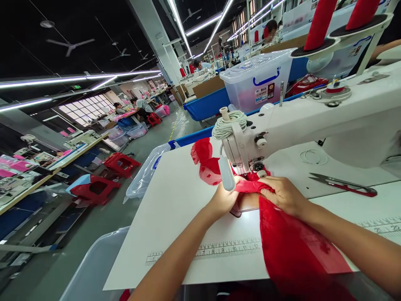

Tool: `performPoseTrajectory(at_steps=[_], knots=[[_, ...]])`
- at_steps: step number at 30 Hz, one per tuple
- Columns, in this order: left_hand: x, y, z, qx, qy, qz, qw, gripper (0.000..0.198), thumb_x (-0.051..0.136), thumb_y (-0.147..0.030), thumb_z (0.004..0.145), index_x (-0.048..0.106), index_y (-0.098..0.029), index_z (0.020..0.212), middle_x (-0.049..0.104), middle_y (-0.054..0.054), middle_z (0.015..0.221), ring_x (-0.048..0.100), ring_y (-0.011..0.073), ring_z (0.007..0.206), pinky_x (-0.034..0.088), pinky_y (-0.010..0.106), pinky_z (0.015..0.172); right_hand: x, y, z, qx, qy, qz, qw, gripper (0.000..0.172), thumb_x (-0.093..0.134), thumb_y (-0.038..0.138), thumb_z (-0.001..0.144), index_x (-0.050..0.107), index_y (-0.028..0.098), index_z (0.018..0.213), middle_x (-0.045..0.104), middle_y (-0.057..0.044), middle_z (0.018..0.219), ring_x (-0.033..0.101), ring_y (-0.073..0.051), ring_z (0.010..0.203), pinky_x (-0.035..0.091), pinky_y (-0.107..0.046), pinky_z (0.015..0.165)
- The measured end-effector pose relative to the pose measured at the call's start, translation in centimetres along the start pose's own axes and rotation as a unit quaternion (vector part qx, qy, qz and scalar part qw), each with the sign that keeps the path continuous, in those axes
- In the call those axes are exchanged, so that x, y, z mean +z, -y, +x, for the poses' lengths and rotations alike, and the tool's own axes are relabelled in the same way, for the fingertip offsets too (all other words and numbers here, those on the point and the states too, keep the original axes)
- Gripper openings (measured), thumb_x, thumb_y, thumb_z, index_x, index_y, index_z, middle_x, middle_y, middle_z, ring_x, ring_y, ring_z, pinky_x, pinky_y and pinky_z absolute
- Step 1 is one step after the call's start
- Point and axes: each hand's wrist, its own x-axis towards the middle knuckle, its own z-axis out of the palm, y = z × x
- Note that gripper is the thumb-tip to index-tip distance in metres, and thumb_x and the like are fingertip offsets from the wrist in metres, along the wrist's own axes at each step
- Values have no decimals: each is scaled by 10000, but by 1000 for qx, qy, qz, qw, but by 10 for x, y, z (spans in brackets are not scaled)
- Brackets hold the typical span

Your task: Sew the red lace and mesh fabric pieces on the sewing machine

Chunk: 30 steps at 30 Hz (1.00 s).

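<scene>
A strip of sheer red fabric (pixel 282 234) runs from the lap over the table's front edge to the head of a white sewing machine (pixel 291 121). My left hand (pixel 223 200) is closed on the fabric just left of the needle area, its fingertips partly hidden behind a pale plate on the machine. Close by on the right, my right hand (pixel 286 193) pinches the fabric between thumb and fingers. Between the hands the cloth is drawn across in front of the presser foot, which is hidden. More red cloth lies crumpled behind the machine head.
Thread snips (pixel 344 184) lie on the machine bed at right, near a loop of pale cord (pixel 313 156). Red thread cones (pixel 320 25) stand above. A printed ruler (pixel 232 249) crosses the white table (pixel 163 200). Clear plastic boxes (pixel 257 79) and red stools (pixel 94 188) stand around; people sit farther off.
</scene>
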Motion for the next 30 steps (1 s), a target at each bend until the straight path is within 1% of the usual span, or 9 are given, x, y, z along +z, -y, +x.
performPoseTrajectory(at_steps=[2, 5, 9, 13, 17, 20, 23, 27, 30], knots=[[-4, -4, 2, 10, -12, 18, 1000, 182, 358, -113, 885, 516, -180, 824, 517, -34, 628, 540, 117, 527, 452, 231, 506, 0, 0, 0, -1, -6, -3, 1000, 259, 405, 263, 922, 578, 195, 741, 633, -28, 706, 567, -157, 630, 423, -259, 589], [-5, -7, 3, 29, -11, 52, 998, 150, 442, -43, 753, 505, -179, 752, 543, -19, 733, 533, 133, 702, 439, 231, 618, 0, -1, -1, -11, -25, -9, 1000, 256, 402, 250, 917, 561, 200, 723, 635, -28, 695, 571, -160, 628, 433, -265, 603], [6, -5, 5, 32, -32, 100, 994, 211, 494, -5, 592, 445, -190, 680, 474, -35, 705, 465, 144, 707, 380, 244, 627, 2, -1, -1, -31, -45, -23, 998, 245, 417, 246, 903, 555, 211, 703, 619, -15, 658, 551, -153, 579, 433, -259, 573], [16, 2, 11, 32, -75, 113, 990, 206, 466, -17, 634, 367, -197, 631, 434, -29, 681, 448, 149, 717, 370, 259, 669, 3, -4, -3, -46, -69, -49, 995, 158, 463, 201, 861, 608, 214, 798, 662, -21, 758, 606, -154, 644, 450, -245, 588], [5, 5, 17, 23, -16, 72, 997, 150, 425, -68, 751, 462, -185, 665, 488, -28, 633, 481, 125, 609, 373, 236, 583, 1, -12, -5, -22, -146, -102, 984, 250, 455, 87, 797, 629, 203, 934, 686, -55, 898, 632, -180, 705, 423, -263, 559], [-8, 6, 22, 19, 39, 38, 998, 169, 476, -179, 820, 474, -177, 651, 483, -22, 596, 474, 116, 543, 359, 228, 514, -3, -15, -4, -24, -181, -116, 976, 267, 406, 45, 816, 608, 209, 876, 675, -44, 867, 628, -161, 698, 434, -255, 580], [-17, 5, 26, 39, 78, 19, 996, 285, 527, -284, 838, 427, -178, 593, 451, -13, 596, 430, 111, 556, 347, 238, 516, -4, -12, -5, -66, -160, -105, 979, 265, 384, 42, 812, 579, 218, 841, 677, -35, 895, 648, -146, 742, 466, -238, 619], [-21, 2, 29, 67, 105, 8, 992, 360, 499, -365, 875, 382, -187, 584, 398, -18, 606, 367, 111, 588, 330, 256, 548, 0, -5, -9, -76, -102, -132, 983, 362, 478, 131, 775, 536, 182, 1129, 690, -81, 1055, 652, -167, 663, 455, -263, 510], [-22, -1, 29, 80, 126, 10, 989, 398, 499, -382, 888, 343, -195, 574, 353, -30, 587, 317, 105, 571, 285, 258, 526, 0, -4, -10, -57, -89, -144, 984, 362, 520, 182, 802, 500, 175, 1163, 700, -54, 914, 612, -161, 560, 443, -268, 477]])
